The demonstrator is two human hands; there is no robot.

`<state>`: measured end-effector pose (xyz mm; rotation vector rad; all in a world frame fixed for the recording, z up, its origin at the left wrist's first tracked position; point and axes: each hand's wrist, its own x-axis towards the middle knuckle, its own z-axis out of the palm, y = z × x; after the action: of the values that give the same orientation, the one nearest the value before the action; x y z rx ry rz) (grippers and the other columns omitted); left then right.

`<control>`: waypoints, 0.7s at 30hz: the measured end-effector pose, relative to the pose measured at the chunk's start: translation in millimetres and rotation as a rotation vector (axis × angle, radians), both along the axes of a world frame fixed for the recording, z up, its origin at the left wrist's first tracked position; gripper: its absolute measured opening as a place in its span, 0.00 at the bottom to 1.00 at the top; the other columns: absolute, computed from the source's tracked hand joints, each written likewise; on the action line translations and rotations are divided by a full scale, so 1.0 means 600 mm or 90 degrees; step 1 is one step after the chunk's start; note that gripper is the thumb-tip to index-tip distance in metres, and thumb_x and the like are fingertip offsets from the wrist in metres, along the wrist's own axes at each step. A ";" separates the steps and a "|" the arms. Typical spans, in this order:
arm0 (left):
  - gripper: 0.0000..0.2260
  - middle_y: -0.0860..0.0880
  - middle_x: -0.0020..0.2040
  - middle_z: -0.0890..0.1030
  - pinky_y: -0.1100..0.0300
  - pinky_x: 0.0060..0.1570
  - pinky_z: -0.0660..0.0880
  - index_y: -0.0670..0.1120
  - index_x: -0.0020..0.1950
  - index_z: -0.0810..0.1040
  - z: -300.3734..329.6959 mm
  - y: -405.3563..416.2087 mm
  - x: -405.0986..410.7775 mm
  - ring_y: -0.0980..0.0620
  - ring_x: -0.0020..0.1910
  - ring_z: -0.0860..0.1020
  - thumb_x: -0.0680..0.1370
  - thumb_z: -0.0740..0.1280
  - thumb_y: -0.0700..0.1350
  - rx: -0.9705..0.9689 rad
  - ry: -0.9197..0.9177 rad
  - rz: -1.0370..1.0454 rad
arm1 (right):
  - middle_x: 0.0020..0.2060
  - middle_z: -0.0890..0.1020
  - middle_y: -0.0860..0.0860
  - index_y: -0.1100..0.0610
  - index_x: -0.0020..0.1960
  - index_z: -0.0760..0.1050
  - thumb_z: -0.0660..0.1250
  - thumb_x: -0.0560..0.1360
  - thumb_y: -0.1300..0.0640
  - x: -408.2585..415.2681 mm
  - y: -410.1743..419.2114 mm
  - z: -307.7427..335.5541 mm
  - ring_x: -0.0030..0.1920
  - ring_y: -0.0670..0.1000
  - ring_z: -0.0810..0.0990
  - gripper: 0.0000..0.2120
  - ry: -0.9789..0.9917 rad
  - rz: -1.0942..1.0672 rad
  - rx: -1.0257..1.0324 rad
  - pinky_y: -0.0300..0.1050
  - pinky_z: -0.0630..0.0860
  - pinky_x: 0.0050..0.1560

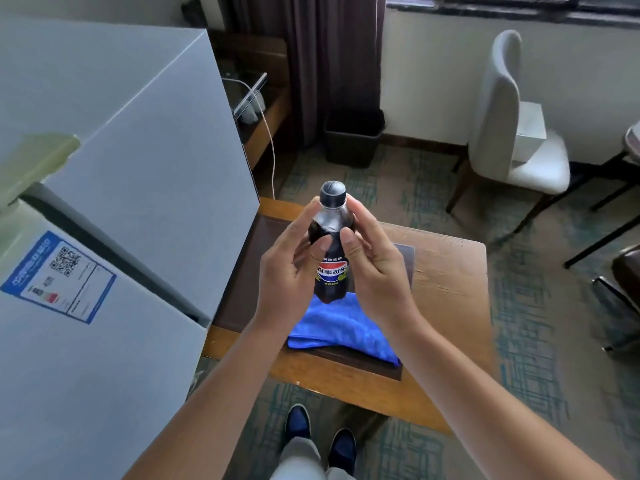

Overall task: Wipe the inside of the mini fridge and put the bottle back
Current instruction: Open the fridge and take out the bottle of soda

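Left hand and right hand clasped bottle upright above cloth at table near edge; fridge shut, likely staging.

Both forearms reached forward and converged at centre view, bare to the elbow. Left hand and right hand faced each other, palms inward, fingers curled. Both thumbs pressed against the bottle held upright between them. Wrists roughly level, slightly bent.
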<state>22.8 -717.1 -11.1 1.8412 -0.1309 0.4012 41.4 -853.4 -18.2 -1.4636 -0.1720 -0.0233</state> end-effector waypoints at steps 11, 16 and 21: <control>0.23 0.46 0.68 0.81 0.57 0.65 0.79 0.53 0.76 0.70 -0.128 0.019 0.153 0.53 0.67 0.80 0.81 0.69 0.42 -0.015 0.103 -0.039 | 0.70 0.79 0.50 0.53 0.78 0.68 0.63 0.85 0.61 0.142 0.003 -0.121 0.72 0.49 0.77 0.23 0.082 -0.005 -0.017 0.51 0.72 0.74; 0.25 0.53 0.71 0.78 0.65 0.65 0.76 0.54 0.77 0.68 -0.187 0.030 0.219 0.60 0.70 0.76 0.82 0.69 0.42 0.032 0.136 -0.072 | 0.71 0.79 0.46 0.51 0.77 0.69 0.62 0.84 0.62 0.189 0.021 -0.180 0.73 0.45 0.75 0.22 0.125 -0.064 0.009 0.46 0.73 0.73; 0.26 0.52 0.74 0.76 0.57 0.68 0.77 0.49 0.79 0.68 -0.255 0.046 0.287 0.56 0.73 0.75 0.82 0.69 0.42 0.057 0.177 -0.099 | 0.70 0.78 0.43 0.53 0.78 0.68 0.62 0.84 0.63 0.245 0.035 -0.240 0.72 0.43 0.75 0.22 0.149 -0.078 -0.026 0.43 0.73 0.72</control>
<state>194.9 -689.6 -163.9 1.9408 -0.1012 0.0304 188.5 -832.2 -162.2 -1.5028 0.1086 0.0526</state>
